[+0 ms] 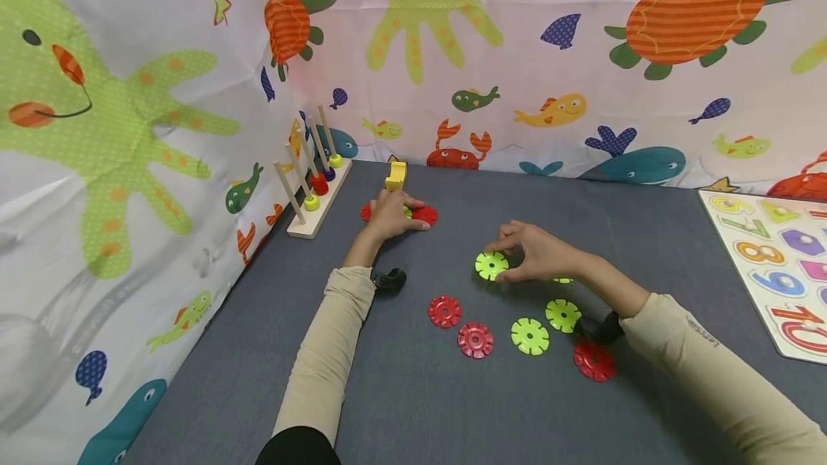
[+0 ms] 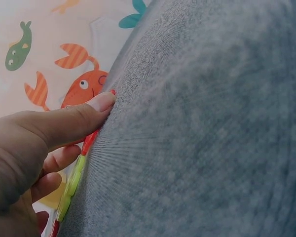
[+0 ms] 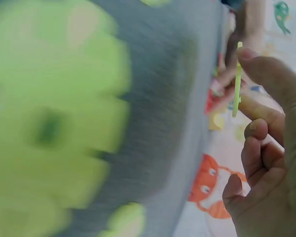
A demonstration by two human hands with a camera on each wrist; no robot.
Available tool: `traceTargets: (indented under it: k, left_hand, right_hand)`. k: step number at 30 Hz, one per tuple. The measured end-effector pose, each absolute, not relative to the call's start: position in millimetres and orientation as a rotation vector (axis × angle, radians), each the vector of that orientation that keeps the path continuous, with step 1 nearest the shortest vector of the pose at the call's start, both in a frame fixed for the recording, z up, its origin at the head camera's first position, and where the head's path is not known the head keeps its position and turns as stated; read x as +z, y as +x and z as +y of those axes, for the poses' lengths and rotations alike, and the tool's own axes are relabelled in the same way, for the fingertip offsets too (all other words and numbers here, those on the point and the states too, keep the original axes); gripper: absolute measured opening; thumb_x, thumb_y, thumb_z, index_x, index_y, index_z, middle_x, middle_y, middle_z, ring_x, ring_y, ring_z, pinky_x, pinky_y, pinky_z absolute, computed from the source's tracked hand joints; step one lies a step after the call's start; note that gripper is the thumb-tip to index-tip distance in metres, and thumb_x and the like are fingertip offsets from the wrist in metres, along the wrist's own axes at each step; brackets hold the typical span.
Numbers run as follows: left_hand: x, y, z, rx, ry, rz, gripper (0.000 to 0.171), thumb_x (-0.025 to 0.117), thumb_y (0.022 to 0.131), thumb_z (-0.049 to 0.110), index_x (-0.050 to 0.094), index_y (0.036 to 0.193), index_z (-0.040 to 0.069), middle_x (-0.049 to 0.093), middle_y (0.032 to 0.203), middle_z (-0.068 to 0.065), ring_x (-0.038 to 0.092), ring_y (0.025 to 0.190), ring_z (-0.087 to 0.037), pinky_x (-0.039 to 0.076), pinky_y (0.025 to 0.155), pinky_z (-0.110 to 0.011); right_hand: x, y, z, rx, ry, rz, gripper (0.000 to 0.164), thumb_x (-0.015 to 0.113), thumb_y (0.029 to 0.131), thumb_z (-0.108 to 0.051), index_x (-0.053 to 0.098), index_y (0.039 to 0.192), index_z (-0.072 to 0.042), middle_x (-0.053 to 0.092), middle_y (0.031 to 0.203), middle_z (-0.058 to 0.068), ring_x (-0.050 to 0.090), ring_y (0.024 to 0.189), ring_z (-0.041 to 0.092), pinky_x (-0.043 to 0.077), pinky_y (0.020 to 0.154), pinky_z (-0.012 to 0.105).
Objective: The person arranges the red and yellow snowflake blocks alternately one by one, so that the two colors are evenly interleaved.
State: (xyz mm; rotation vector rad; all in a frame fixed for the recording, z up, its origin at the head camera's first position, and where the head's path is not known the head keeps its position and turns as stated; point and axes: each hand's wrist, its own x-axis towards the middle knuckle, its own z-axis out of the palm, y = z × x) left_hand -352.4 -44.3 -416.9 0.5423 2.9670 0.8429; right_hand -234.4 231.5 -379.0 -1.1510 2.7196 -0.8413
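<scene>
My left hand [image 1: 390, 215] is at the back left of the table on a short row of notched plastic discs. A red disc [image 1: 425, 216] shows under its thumb, beside a green disc [image 1: 407, 212]; another bit of red shows left of the fingers. In the left wrist view, the thumb lies on the red end and curled fingers are at the edge of the green part. To the right, my right hand [image 1: 541, 252] pinches a green disc [image 1: 489, 265] between thumb and index finger. The right wrist view shows that disc edge-on [image 3: 238, 79], other fingers curled.
Nearer me lie loose red discs [image 1: 474, 340] and green discs [image 1: 530, 336]; one green disc is partly hidden behind the right wrist. A yellow block [image 1: 396, 175] stands beyond the left hand. Left is a wooden peg stand [image 1: 312, 219], right a number board [image 1: 736, 264].
</scene>
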Motion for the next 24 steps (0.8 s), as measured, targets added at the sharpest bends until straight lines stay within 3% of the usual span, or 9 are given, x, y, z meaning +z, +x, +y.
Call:
traceTargets:
  k: [7, 13, 24]
  left_hand:
    - [-417, -352, -45, 0.846, 0.535, 2.978, 0.050, 0.080, 0.067, 0.039, 0.068, 0.112, 0.021, 0.059, 0.112, -0.003, 0.038, 0.115, -0.026, 0.025, 0.089, -0.045]
    - [-421, -349, -42, 0.830, 0.541, 2.976, 0.050, 0.079, 0.068, 0.039, 0.068, 0.113, 0.022, 0.059, 0.114, -0.002, 0.039, 0.115, -0.025, 0.026, 0.089, -0.045]
    - [-419, -350, -44, 0.799, 0.526, 2.993, 0.048, 0.079, 0.069, 0.040, 0.068, 0.113, 0.024, 0.058, 0.113, -0.001, 0.039, 0.113, -0.024, 0.026, 0.089, -0.045]
  right_hand:
    - [-371, -277, 215, -0.846, -1.061, 2.812, 0.042, 0.079, 0.071, -0.024, 0.069, 0.108, -0.005, 0.041, 0.072, 0.003, 0.034, 0.074, 0.015, 0.027, 0.065, 0.030]
    - [-388, -311, 203, -0.798, -0.903, 2.874, 0.042, 0.079, 0.071, -0.023, 0.069, 0.107, -0.003, 0.038, 0.067, 0.003, 0.032, 0.066, 0.016, 0.024, 0.061, 0.029]
    - [-413, -336, 181, -0.978, -0.701, 2.843, 0.042, 0.076, 0.074, -0.023, 0.067, 0.110, -0.002, 0.049, 0.072, 0.006, 0.039, 0.066, 0.017, 0.029, 0.059, 0.027]
